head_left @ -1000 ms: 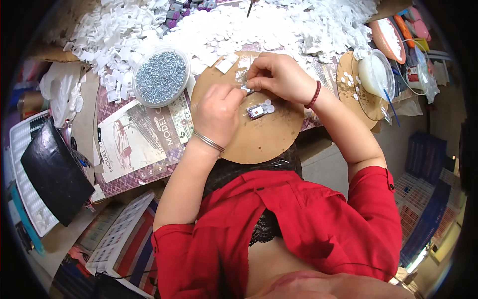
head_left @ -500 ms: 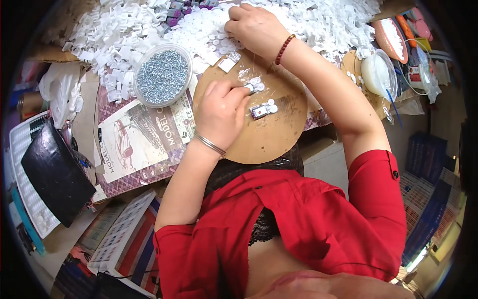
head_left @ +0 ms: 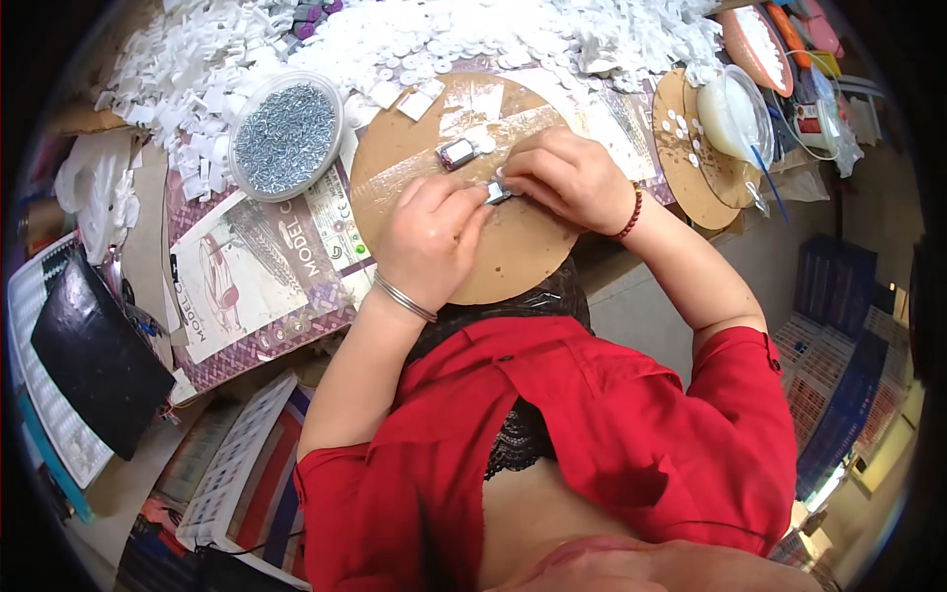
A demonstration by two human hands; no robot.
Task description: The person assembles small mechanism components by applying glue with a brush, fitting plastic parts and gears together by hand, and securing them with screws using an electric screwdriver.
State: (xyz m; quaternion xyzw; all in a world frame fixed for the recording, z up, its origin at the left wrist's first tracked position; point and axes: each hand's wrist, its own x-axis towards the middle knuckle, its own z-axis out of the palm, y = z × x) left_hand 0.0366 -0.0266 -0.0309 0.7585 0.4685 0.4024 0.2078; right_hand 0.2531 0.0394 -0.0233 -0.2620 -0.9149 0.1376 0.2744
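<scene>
Head view, left hand: the left hand (head_left: 429, 235) is mostly closed, thumb and fingers pinched on a small grey block (head_left: 496, 191).
Right hand: the right hand (head_left: 572, 183) has its fingers curled in, the tips close against the block's right end; whether they grip anything cannot be told.
Grey block: it sits between the two hands, over the middle of a round brown board (head_left: 513, 268).
Second block: a purple-and-silver block (head_left: 456, 154) lies on the board just beyond the hands, with white discs (head_left: 482, 140) at its right end.
Board's far edge: a flat white square piece (head_left: 421, 100) lies near the rim, on the left.
Left of the board: a round clear tub (head_left: 340, 126) holds many small silvery-blue metal pieces (head_left: 284, 138); a printed sheet (head_left: 232, 276) lies nearer the person.
Far side: loose white plastic parts (head_left: 202, 74) are heaped on the left, white buttons (head_left: 434, 54) spread beside them.
Right side: a clear tub of white stuff (head_left: 737, 111) stands on a second brown board (head_left: 702, 205), a blue stick (head_left: 770, 184) near it.
Wrists: silver bangles (head_left: 404, 298) on the left, a dark red bead bracelet (head_left: 633, 214) on the right.
</scene>
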